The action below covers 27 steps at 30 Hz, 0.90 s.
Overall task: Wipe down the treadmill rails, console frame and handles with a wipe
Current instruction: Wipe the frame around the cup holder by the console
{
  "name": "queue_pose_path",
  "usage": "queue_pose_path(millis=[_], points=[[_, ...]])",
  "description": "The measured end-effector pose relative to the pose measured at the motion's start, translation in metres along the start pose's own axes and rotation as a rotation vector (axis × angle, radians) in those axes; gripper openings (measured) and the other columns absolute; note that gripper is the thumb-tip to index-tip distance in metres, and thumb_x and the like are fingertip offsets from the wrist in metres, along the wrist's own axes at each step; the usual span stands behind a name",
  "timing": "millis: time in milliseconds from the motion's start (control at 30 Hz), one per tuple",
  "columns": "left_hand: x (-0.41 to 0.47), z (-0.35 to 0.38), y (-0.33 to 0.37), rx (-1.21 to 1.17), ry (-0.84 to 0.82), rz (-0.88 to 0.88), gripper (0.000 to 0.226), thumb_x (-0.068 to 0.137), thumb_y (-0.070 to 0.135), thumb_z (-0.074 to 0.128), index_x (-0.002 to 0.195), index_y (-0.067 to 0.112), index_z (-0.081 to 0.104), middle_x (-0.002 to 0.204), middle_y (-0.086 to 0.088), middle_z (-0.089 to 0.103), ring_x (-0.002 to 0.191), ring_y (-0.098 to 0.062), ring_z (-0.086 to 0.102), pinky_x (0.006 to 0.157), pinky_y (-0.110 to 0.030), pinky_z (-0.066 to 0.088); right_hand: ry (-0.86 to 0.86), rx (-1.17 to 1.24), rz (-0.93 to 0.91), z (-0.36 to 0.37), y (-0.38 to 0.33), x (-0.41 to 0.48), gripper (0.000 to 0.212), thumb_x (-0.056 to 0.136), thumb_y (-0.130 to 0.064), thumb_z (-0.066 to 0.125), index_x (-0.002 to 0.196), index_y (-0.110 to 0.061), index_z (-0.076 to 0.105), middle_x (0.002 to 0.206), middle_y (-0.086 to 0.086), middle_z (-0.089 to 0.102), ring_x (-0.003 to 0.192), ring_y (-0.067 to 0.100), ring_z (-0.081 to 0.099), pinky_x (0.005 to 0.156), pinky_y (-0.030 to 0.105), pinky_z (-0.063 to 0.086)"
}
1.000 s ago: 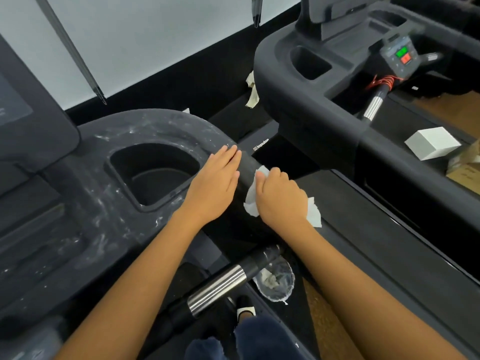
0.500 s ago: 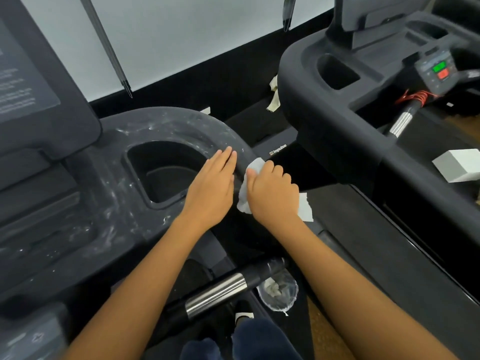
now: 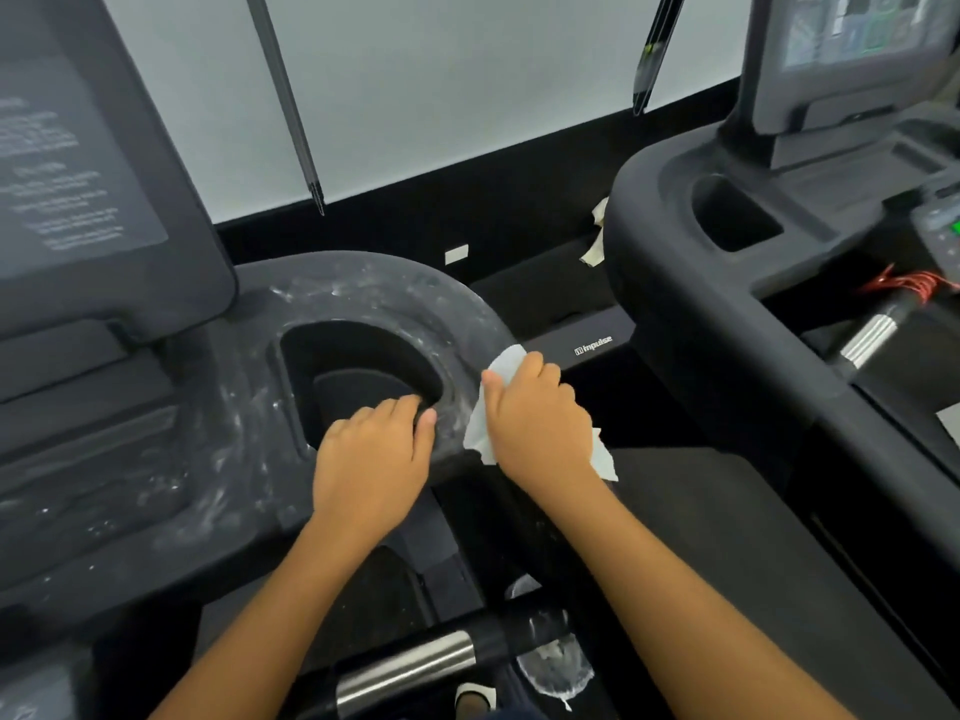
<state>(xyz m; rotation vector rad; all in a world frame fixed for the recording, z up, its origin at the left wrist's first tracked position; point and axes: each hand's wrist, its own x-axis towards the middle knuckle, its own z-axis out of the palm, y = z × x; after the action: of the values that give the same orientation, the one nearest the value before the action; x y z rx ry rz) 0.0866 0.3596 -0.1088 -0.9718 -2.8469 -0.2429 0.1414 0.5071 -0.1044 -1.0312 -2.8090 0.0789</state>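
A dusty dark grey console frame point(image 3: 374, 293) with a cup holder recess point(image 3: 358, 376) fills the left and middle of the head view. My right hand point(image 3: 540, 423) grips a white wipe point(image 3: 501, 374) and presses it onto the frame's curved right edge. My left hand point(image 3: 371, 459) hooks its fingers over the cup holder's near rim. A black handle with a chrome sleeve point(image 3: 410, 667) runs below my arms.
A second treadmill's console point(image 3: 727, 304) stands close on the right, with its own screen point(image 3: 857, 33) and chrome handle point(image 3: 867, 340). My treadmill's screen point(image 3: 78, 163) rises at the left. A crumpled clear plastic piece point(image 3: 558, 662) lies near the handle end.
My right hand has slid the wipe up along the curved edge of the frame. My left hand has moved from lying flat on the rail to hooking over the cup holder rim.
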Motion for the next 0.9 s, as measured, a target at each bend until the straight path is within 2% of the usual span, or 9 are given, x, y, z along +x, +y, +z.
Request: queue_pose_path(millis=[167,267,433,533,633,767,900], points=[[0.001,0.000,0.001,-0.026,0.018,-0.021,0.042,0.096,0.040,0.031,0.099,0.019,0.067,0.078,0.005,0.067,0.063,-0.017,0.061,0.055,-0.030,0.042,-0.115,0.209,0.018,0.007,-0.051,0.077,0.055,0.100,-0.053,0.028,0.119,-0.005,0.047,0.114,0.012,0.057,0.099,0.031,0.059,0.066,0.035,0.034],[0.001,0.000,0.001,-0.043,0.024,-0.034,0.043,0.096,0.041,0.029,0.098,0.020,0.067,0.077,0.006,0.066,0.063,-0.016,0.060,0.055,-0.030,0.042,-0.174,0.268,-0.015,0.011,-0.068,0.104,0.055,0.101,-0.053,0.026,0.121,-0.006,0.048,0.118,0.012,0.057,0.102,0.030,0.058,0.069,0.036,0.035],[0.001,0.002,0.001,-0.046,0.051,-0.052,0.043,0.097,0.041,0.028,0.097,0.022,0.066,0.078,0.006,0.066,0.065,-0.016,0.060,0.057,-0.032,0.045,-0.037,0.082,-0.110,0.007,-0.032,0.055,0.063,0.096,-0.058,0.034,0.128,-0.005,0.040,0.117,0.011,0.054,0.099,0.028,0.059,0.063,0.034,0.035],[0.000,0.004,0.001,-0.068,0.072,-0.046,0.043,0.097,0.041,0.028,0.096,0.023,0.067,0.077,0.008,0.066,0.064,-0.013,0.059,0.058,-0.030,0.045,-0.043,-0.009,-0.094,0.006,-0.014,0.024,0.073,0.095,-0.058,0.036,0.140,0.000,0.031,0.116,0.012,0.053,0.097,0.028,0.059,0.062,0.033,0.040],[0.001,0.004,0.000,-0.081,0.091,-0.036,0.042,0.097,0.041,0.029,0.095,0.023,0.068,0.076,0.009,0.066,0.063,-0.011,0.058,0.056,-0.028,0.045,-0.023,-0.057,-0.045,0.009,-0.030,0.037,0.074,0.093,-0.060,0.038,0.135,0.002,0.037,0.109,0.013,0.056,0.087,0.027,0.060,0.056,0.033,0.039],[0.000,0.005,0.000,-0.082,0.096,-0.041,0.043,0.097,0.042,0.028,0.093,0.023,0.067,0.076,0.009,0.065,0.063,-0.011,0.058,0.057,-0.028,0.044,-0.045,0.020,-0.102,0.013,-0.071,0.092,0.065,0.094,-0.064,0.033,0.121,-0.006,0.045,0.111,0.011,0.055,0.093,0.028,0.058,0.063,0.036,0.036],[-0.001,0.005,-0.001,-0.099,0.097,-0.050,0.043,0.097,0.042,0.028,0.092,0.024,0.067,0.076,0.010,0.064,0.064,-0.010,0.058,0.058,-0.028,0.044,-0.131,0.114,-0.218,0.011,-0.089,0.119,0.064,0.095,-0.064,0.030,0.124,-0.009,0.046,0.118,0.011,0.055,0.103,0.029,0.055,0.074,0.038,0.039]])
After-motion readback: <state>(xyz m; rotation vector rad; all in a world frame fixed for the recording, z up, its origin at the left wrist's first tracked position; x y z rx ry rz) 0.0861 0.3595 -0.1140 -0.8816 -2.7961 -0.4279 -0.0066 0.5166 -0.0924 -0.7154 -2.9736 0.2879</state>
